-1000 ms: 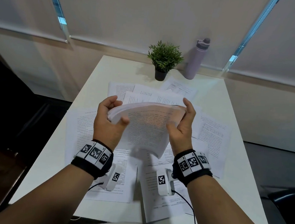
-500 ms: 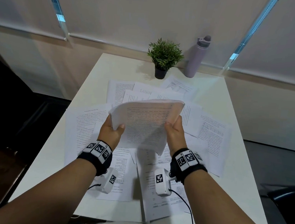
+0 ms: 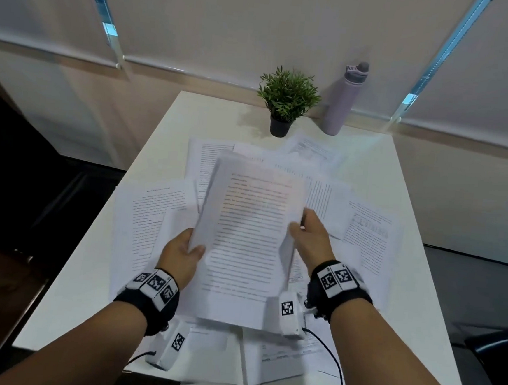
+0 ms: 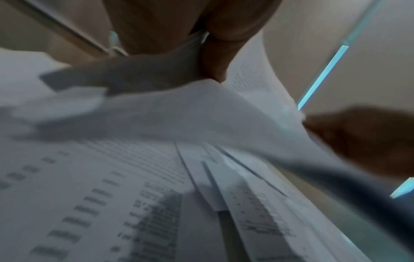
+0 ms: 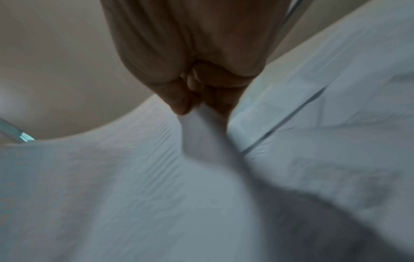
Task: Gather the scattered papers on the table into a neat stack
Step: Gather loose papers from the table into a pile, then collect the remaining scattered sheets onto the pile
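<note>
A thick bundle of printed white sheets (image 3: 249, 237) lies nearly flat just above the middle of the white table (image 3: 399, 179), its text side up. My left hand (image 3: 185, 252) grips the bundle's left edge, thumb on top; the bundle (image 4: 170, 113) shows from below in the left wrist view. My right hand (image 3: 306, 230) pinches the right edge, and in the right wrist view the fingers (image 5: 181, 104) close on the paper edge (image 5: 201, 124). Several loose printed sheets (image 3: 154, 208) lie scattered on the table around and under the bundle.
A small potted plant (image 3: 286, 99) and a lilac bottle (image 3: 343, 100) stand at the table's far edge. Roller blinds cover the windows behind. Cables (image 3: 333, 359) from the wrist cameras trail over the near sheets. A dark chair (image 3: 495, 348) stands right of the table.
The bundle was held up and curved between both hands; it has since been flattened and lowered toward the table. Both hands slid from its top edge down its sides.
</note>
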Demonstrator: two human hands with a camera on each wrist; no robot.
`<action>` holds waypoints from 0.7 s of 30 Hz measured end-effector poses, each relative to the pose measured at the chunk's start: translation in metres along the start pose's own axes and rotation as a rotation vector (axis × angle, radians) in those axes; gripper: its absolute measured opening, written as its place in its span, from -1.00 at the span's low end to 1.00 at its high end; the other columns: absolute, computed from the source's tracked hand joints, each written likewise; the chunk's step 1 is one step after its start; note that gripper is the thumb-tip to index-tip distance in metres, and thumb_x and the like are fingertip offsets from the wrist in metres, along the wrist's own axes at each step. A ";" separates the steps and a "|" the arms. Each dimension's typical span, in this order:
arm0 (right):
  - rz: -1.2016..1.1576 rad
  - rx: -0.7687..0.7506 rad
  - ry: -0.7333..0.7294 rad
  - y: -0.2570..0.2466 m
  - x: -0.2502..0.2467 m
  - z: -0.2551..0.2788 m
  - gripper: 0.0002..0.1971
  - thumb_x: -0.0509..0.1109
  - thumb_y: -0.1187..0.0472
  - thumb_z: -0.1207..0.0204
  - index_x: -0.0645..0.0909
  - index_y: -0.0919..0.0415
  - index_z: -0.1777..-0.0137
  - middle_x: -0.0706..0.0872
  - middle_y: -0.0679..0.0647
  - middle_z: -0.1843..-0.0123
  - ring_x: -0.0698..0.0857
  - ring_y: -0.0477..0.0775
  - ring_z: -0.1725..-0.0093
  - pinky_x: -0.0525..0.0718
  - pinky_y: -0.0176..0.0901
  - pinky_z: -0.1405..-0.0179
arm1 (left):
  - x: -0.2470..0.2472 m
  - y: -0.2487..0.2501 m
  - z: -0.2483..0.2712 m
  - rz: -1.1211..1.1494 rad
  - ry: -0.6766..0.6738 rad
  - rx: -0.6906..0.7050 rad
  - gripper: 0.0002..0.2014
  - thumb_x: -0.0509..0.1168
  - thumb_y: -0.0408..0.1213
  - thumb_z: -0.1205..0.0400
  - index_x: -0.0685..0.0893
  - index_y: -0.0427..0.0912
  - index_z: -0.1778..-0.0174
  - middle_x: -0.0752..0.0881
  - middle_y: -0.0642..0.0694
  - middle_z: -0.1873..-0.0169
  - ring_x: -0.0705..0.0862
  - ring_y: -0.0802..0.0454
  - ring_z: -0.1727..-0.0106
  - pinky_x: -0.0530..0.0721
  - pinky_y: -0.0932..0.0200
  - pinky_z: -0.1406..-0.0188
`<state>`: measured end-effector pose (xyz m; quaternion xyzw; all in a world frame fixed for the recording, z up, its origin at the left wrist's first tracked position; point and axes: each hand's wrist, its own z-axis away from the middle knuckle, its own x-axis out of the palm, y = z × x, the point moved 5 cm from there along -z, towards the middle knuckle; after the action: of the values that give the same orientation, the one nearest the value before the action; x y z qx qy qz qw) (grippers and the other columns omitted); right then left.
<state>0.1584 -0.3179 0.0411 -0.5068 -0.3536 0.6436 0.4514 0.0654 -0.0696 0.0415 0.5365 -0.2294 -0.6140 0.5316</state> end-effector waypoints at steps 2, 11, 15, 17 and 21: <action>0.401 0.033 -0.020 0.039 -0.010 0.003 -0.56 0.22 0.17 -0.62 0.38 0.01 -0.51 0.48 0.12 -0.50 0.46 0.18 -0.49 0.41 0.10 -0.50 | -0.012 -0.018 -0.004 -0.013 0.048 -0.075 -0.64 0.20 -0.40 -0.65 0.51 -0.25 -0.39 0.66 -0.21 -0.18 0.59 -0.04 -0.07 0.52 0.14 -0.17; 0.948 0.436 -0.167 0.155 -0.063 0.027 -0.25 0.19 -0.32 -0.48 -0.14 -0.44 -0.58 -0.31 -0.11 -0.71 -0.25 0.35 -0.66 0.08 0.62 -0.47 | -0.057 -0.106 -0.017 -0.067 0.084 -0.336 -0.56 0.22 -0.35 -0.65 0.41 -0.23 -0.48 0.59 -0.31 -0.36 0.56 -0.29 -0.34 0.49 -0.15 -0.40; 0.974 0.401 -0.212 0.139 -0.033 0.022 -0.25 0.17 -0.33 -0.47 -0.16 -0.45 -0.58 -0.32 -0.13 -0.70 -0.25 0.34 -0.66 0.12 0.62 -0.46 | -0.069 -0.121 -0.018 -0.085 0.068 -0.378 -0.57 0.21 -0.34 -0.65 0.41 -0.22 -0.47 0.60 -0.29 -0.34 0.57 -0.28 -0.34 0.49 -0.13 -0.38; 0.993 0.366 -0.229 0.130 -0.011 0.017 -0.25 0.16 -0.34 -0.48 -0.18 -0.44 -0.58 -0.33 -0.12 -0.70 -0.25 0.34 -0.66 0.10 0.62 -0.46 | -0.078 -0.127 -0.017 -0.091 0.079 -0.394 -0.57 0.22 -0.33 -0.65 0.42 -0.22 -0.47 0.60 -0.29 -0.34 0.57 -0.29 -0.32 0.50 -0.14 -0.37; 1.045 0.310 -0.275 0.115 0.030 0.012 -0.25 0.11 -0.38 -0.48 -0.21 -0.45 -0.57 -0.33 -0.11 -0.70 -0.24 0.35 -0.66 0.12 0.64 -0.44 | -0.097 -0.138 -0.016 -0.097 0.113 -0.421 -0.58 0.23 -0.33 -0.64 0.43 -0.22 -0.45 0.61 -0.30 -0.33 0.57 -0.29 -0.32 0.50 -0.14 -0.35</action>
<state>0.1190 -0.3292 -0.0706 -0.4539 -0.0125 0.8862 0.0915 0.0101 0.0680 -0.0412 0.4576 -0.0399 -0.6422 0.6137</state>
